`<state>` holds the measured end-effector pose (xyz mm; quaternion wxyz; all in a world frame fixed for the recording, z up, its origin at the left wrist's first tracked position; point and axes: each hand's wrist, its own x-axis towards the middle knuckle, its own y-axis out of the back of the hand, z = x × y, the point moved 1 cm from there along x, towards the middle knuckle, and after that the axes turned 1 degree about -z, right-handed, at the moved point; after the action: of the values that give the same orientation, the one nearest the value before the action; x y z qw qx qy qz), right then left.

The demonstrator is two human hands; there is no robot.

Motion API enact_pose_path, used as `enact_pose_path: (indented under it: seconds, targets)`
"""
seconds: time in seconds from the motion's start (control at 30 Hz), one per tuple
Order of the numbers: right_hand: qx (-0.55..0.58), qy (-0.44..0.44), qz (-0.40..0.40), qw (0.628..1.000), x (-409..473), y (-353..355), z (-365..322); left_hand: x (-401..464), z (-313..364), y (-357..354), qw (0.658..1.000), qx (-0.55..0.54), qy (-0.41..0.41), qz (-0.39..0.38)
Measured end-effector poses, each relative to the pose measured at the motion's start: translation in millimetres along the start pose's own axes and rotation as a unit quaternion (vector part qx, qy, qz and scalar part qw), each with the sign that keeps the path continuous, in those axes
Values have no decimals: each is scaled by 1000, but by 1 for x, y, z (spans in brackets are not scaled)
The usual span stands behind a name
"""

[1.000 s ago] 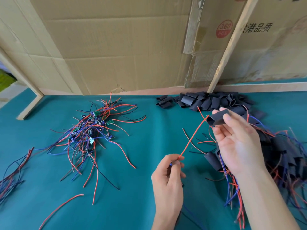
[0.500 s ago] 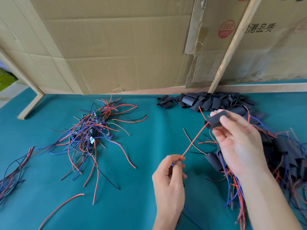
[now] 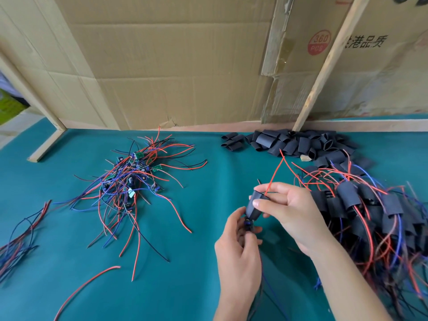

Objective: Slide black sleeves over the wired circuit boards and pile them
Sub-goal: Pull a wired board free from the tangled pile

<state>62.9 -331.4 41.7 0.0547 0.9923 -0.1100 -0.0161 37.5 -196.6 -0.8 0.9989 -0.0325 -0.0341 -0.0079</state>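
- The black sleeve (image 3: 254, 205) is held tilted above the green table (image 3: 196, 262), in front of the person, with a red wire (image 3: 274, 174) coming out of its upper end.
- The right hand (image 3: 291, 212) pinches the sleeve between thumb and forefinger, the other fingers curled behind it.
- The left hand (image 3: 238, 246) sits just below, its fingers curled round the small circuit board (image 3: 248, 222) at the sleeve's lower mouth; only a dark and blue bit of the board shows, so how far it is inside is unclear.
- Thin wires hang down from the left hand and run off the bottom edge.
- To the right lies a pile of sleeved boards (image 3: 361, 209), partly cut off by the frame and blurred.
- Loose empty sleeves (image 3: 289, 142) are heaped at the back by the cardboard wall (image 3: 173, 66).
- On the left, a tangle of bare boards with wires (image 3: 134, 179); its parts are too small to make out singly.
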Motion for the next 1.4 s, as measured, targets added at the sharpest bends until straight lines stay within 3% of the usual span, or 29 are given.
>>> enact_pose_path:
  seconds: [0.2, 0.33, 0.63, 0.77, 0.97, 1.17, 1.4]
  targets:
    - [-43, 14, 45, 998, -2, -1, 0, 1, -3, 0, 1000, 18, 2, 9]
    - [-145, 51, 84, 984, -3, -3, 0, -2, -5, 0, 999, 48, -7, 0]
    - [-169, 64, 64, 982, -4, -4, -1, -6, -2, -1, 987, 155, 6, -36]
    - [-219, 72, 51, 972, -4, -6, 2, -6, 0, -1, 986, 169, 4, -13]
    - [-119, 19, 32, 992, -1, -6, 6, -5, -3, 3, 995, 99, 3, 22]
    - [-1, -43, -44, 998, -1, -8, 6, -5, -5, 1, 995, 91, -28, 24]
    - [18, -55, -89, 994, -5, -15, 4, -4, -8, 2, 997, 69, -45, 9]
